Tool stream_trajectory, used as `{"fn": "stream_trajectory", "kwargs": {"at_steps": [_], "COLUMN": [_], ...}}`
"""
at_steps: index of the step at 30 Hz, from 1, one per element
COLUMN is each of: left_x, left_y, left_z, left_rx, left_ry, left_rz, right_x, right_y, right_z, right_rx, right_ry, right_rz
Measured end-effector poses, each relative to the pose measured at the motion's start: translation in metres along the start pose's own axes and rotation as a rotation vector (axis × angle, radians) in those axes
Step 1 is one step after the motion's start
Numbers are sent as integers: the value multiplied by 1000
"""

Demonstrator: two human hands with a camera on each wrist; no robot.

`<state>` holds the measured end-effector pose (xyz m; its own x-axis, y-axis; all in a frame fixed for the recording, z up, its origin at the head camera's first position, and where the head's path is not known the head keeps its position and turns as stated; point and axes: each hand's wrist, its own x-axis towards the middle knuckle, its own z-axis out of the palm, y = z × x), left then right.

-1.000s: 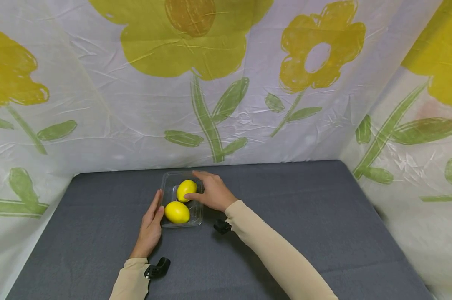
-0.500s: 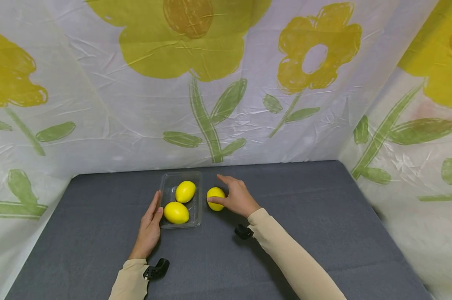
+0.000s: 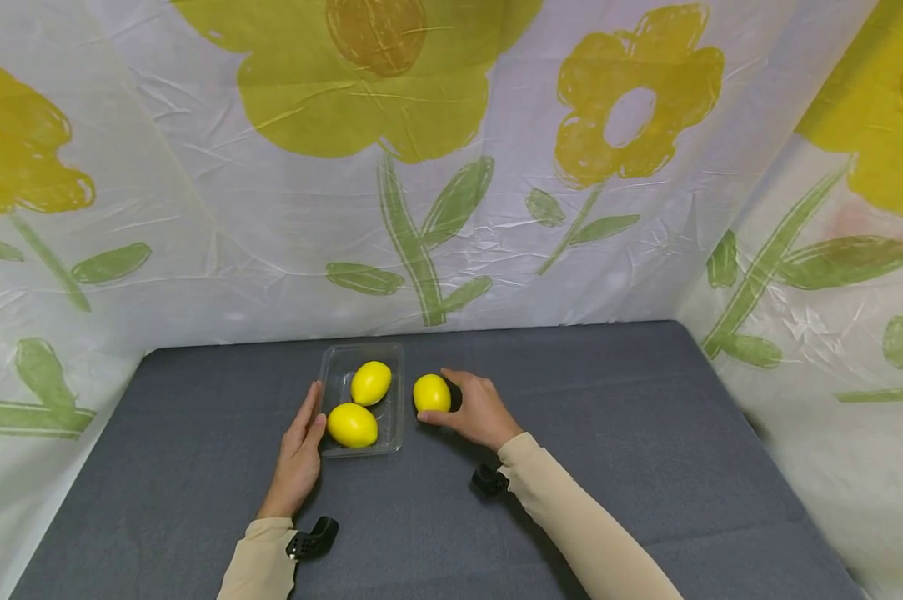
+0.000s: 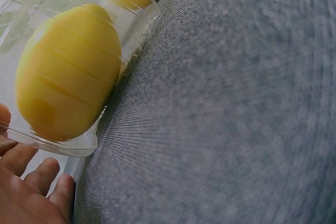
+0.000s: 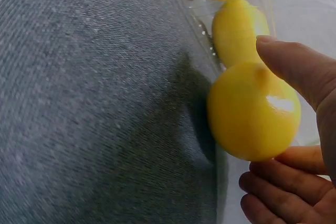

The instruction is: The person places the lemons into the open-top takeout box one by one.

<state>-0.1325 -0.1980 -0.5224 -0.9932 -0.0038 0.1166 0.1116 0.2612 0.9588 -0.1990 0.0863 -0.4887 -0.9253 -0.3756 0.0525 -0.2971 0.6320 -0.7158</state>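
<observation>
A clear plastic tray stands on the dark grey tabletop with a front lemon and a back lemon lying in it. My left hand lies along the tray's left side, fingers stretched out and touching its edge. Just right of the tray, my right hand holds a third lemon between thumb and fingers. Seen from the right wrist, the thumb lies at this lemon's upper side and the fingers are under its lower side. The left wrist view shows the front lemon through the tray wall.
The grey cloth-covered table stretches away to the right. A white sheet printed with yellow flowers hangs behind and beside it. Each wrist carries a small black camera, on the left and the right.
My right hand has moved right, from over the tray to the third lemon, and closed its thumb and fingers around it. The left hand and tray have stayed in place.
</observation>
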Motion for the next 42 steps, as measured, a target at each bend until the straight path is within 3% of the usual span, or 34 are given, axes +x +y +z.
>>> {"fn": "stream_trajectory", "kwargs": {"at_steps": [14, 24, 33, 42], "left_x": [0, 1, 1, 0], "left_y": [0, 0, 1, 0], "left_z": [0, 0, 1, 0], "left_rx": [-1, -28, -13, -3], "left_ry": [1, -6, 1, -2], "left_rz": [1, 26, 29, 2], "right_x": [1, 12, 18, 22], "right_y": [-2, -27, -50, -60], "right_z": [1, -11, 5, 23], "right_rx": [20, 34, 58, -5], "right_ry": [40, 110, 62, 35], "right_rz": [-26, -102, -144, -163]}}
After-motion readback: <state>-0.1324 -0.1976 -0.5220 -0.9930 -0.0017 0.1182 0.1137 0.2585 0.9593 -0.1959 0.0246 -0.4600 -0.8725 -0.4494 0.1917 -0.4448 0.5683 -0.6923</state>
